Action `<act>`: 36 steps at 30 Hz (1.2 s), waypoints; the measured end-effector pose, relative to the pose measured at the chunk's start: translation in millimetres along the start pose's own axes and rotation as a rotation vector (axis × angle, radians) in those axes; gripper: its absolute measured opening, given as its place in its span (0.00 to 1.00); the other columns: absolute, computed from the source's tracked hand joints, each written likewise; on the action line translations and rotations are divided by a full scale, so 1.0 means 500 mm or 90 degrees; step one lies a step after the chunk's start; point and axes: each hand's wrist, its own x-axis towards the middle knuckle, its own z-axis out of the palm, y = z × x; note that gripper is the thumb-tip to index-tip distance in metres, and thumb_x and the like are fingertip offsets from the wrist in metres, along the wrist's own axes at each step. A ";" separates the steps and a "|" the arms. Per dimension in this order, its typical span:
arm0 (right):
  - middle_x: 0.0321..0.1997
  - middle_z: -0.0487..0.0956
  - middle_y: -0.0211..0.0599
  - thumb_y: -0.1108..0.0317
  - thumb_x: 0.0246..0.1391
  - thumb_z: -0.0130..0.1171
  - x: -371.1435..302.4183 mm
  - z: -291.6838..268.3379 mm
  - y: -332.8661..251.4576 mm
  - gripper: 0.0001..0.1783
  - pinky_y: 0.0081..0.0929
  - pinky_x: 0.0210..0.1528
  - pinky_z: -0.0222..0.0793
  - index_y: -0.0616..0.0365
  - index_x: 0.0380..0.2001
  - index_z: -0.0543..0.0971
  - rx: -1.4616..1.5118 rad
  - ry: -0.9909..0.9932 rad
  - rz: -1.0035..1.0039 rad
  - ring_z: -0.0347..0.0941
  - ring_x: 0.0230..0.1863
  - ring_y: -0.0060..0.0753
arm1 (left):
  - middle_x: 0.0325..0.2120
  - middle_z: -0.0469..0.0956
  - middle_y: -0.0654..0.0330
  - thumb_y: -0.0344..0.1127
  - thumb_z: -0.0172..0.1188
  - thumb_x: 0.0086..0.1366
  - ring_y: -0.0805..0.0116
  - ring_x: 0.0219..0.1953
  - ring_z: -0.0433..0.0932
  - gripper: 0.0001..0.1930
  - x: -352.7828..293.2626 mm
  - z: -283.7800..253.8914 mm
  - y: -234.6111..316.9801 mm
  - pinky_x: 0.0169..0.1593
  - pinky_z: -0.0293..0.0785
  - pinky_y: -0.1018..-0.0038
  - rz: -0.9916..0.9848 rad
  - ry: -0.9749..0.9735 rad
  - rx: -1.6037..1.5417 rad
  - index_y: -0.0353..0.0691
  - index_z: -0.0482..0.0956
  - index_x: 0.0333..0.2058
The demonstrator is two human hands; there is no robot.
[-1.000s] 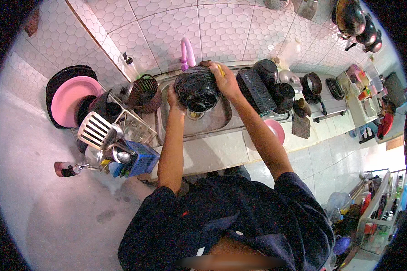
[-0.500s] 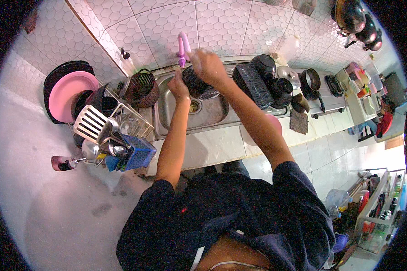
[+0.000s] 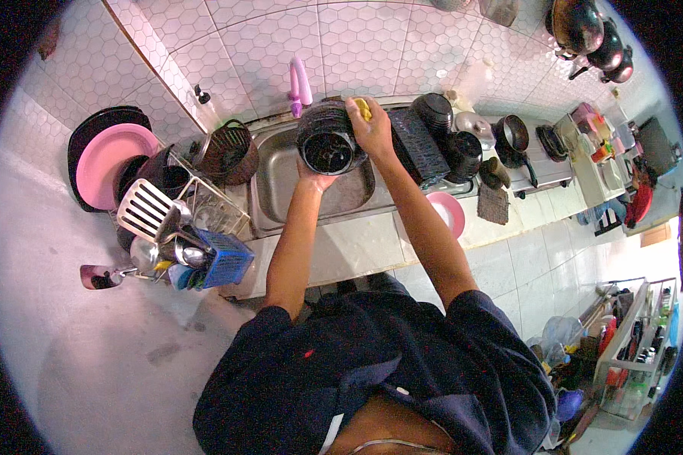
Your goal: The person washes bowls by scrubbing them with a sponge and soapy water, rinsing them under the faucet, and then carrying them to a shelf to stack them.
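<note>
A round black ribbed container is held up over the steel sink, its dark opening tilted toward me. My left hand grips it from below at the near rim; some of those fingers are hidden behind it. At the container's right side is my right hand, closed around a yellow sponge that rests on or close to the ribbed wall. Just behind the container stands the purple faucet.
A brown basket and a dish rack with a pink basin, a slotted turner and a blue utensil holder stand left. Right of the sink are a black ribbed rack, black pots and a pink bowl.
The black container has risen from the sink and tipped its opening toward me. My right hand has come down and right from beside the faucet; the sponge now shows in it.
</note>
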 end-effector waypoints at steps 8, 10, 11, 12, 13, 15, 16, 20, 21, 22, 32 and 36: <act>0.32 0.79 0.50 0.55 0.56 0.62 -0.006 -0.011 0.025 0.17 0.41 0.32 0.72 0.60 0.34 0.77 -0.170 0.006 -0.225 0.77 0.33 0.55 | 0.59 0.68 0.52 0.79 0.42 0.56 0.39 0.58 0.68 0.45 -0.049 0.080 -0.057 0.55 0.57 0.24 0.010 0.204 0.165 0.52 0.61 0.63; 0.30 0.78 0.46 0.59 0.55 0.63 -0.028 -0.003 0.020 0.13 0.42 0.30 0.72 0.57 0.35 0.77 -0.146 -0.010 -0.364 0.76 0.30 0.53 | 0.61 0.64 0.52 0.81 0.46 0.52 0.41 0.61 0.64 0.51 -0.072 0.109 -0.064 0.56 0.57 0.27 0.063 0.310 0.197 0.46 0.60 0.63; 0.28 0.75 0.38 0.58 0.55 0.59 -0.045 -0.002 0.020 0.09 0.40 0.31 0.73 0.50 0.31 0.77 -0.246 -0.030 -0.412 0.75 0.28 0.45 | 0.62 0.63 0.52 0.84 0.45 0.48 0.41 0.63 0.62 0.54 -0.078 0.094 -0.059 0.57 0.55 0.27 0.045 0.198 0.234 0.48 0.61 0.63; 0.28 0.75 0.38 0.58 0.55 0.59 -0.055 -0.005 0.014 0.09 0.40 0.31 0.73 0.50 0.31 0.77 -0.242 -0.033 -0.411 0.75 0.28 0.45 | 0.62 0.63 0.52 0.84 0.45 0.48 0.41 0.63 0.62 0.54 -0.085 0.094 -0.056 0.57 0.55 0.27 0.048 0.202 0.234 0.48 0.61 0.63; 0.29 0.75 0.36 0.59 0.53 0.58 -0.063 -0.008 0.009 0.08 0.38 0.31 0.73 0.49 0.31 0.76 -0.216 -0.051 -0.476 0.75 0.29 0.42 | 0.62 0.63 0.52 0.85 0.45 0.47 0.41 0.63 0.62 0.54 -0.090 0.095 -0.055 0.57 0.55 0.28 0.028 0.223 0.255 0.50 0.61 0.63; 0.29 0.75 0.33 0.61 0.47 0.58 -0.069 -0.007 0.018 0.07 0.35 0.33 0.74 0.47 0.30 0.76 -0.225 -0.072 -0.535 0.75 0.33 0.37 | 0.63 0.63 0.52 0.85 0.44 0.46 0.41 0.63 0.62 0.54 -0.096 0.100 -0.054 0.57 0.55 0.28 0.006 0.245 0.276 0.51 0.62 0.63; 0.29 0.75 0.33 0.61 0.47 0.58 -0.068 -0.011 0.031 0.07 0.35 0.33 0.74 0.47 0.30 0.76 -0.225 -0.072 -0.532 0.75 0.33 0.37 | 0.62 0.63 0.52 0.85 0.43 0.47 0.41 0.63 0.62 0.53 -0.098 0.103 -0.054 0.57 0.56 0.29 -0.026 0.228 0.275 0.52 0.62 0.63; 0.31 0.76 0.34 0.60 0.45 0.59 -0.060 -0.027 0.096 0.10 0.39 0.39 0.73 0.48 0.32 0.76 -0.190 -0.167 -0.553 0.75 0.36 0.42 | 0.59 0.68 0.54 0.83 0.45 0.50 0.45 0.58 0.68 0.49 -0.106 0.102 -0.041 0.54 0.63 0.34 -0.112 0.202 0.275 0.53 0.65 0.61; 0.33 0.76 0.35 0.59 0.45 0.59 -0.065 -0.034 0.097 0.12 0.39 0.40 0.73 0.48 0.34 0.77 -0.160 -0.240 -0.583 0.76 0.37 0.42 | 0.57 0.70 0.55 0.81 0.48 0.50 0.46 0.56 0.70 0.47 -0.102 0.092 -0.036 0.54 0.65 0.35 -0.073 0.219 0.302 0.53 0.66 0.60; 0.34 0.76 0.37 0.58 0.46 0.60 -0.069 -0.043 0.099 0.13 0.40 0.42 0.73 0.48 0.36 0.78 -0.130 -0.313 -0.612 0.76 0.39 0.43 | 0.55 0.71 0.56 0.78 0.52 0.51 0.47 0.54 0.72 0.45 -0.099 0.082 -0.035 0.53 0.67 0.36 -0.035 0.236 0.327 0.52 0.66 0.59; 0.37 0.80 0.52 0.59 0.58 0.57 0.004 -0.041 0.122 0.15 0.44 0.45 0.72 0.62 0.30 0.79 0.069 -0.228 -0.188 0.76 0.40 0.58 | 0.59 0.64 0.53 0.44 0.57 0.54 0.45 0.59 0.66 0.32 -0.137 0.062 -0.113 0.54 0.66 0.31 0.172 0.213 0.300 0.51 0.62 0.59; 0.38 0.78 0.55 0.63 0.61 0.51 -0.007 -0.012 0.122 0.13 0.47 0.42 0.73 0.61 0.40 0.77 0.119 -0.331 -0.192 0.76 0.39 0.59 | 0.60 0.63 0.54 0.44 0.56 0.53 0.43 0.61 0.64 0.32 -0.153 0.009 -0.133 0.56 0.62 0.31 0.198 0.222 0.279 0.51 0.61 0.59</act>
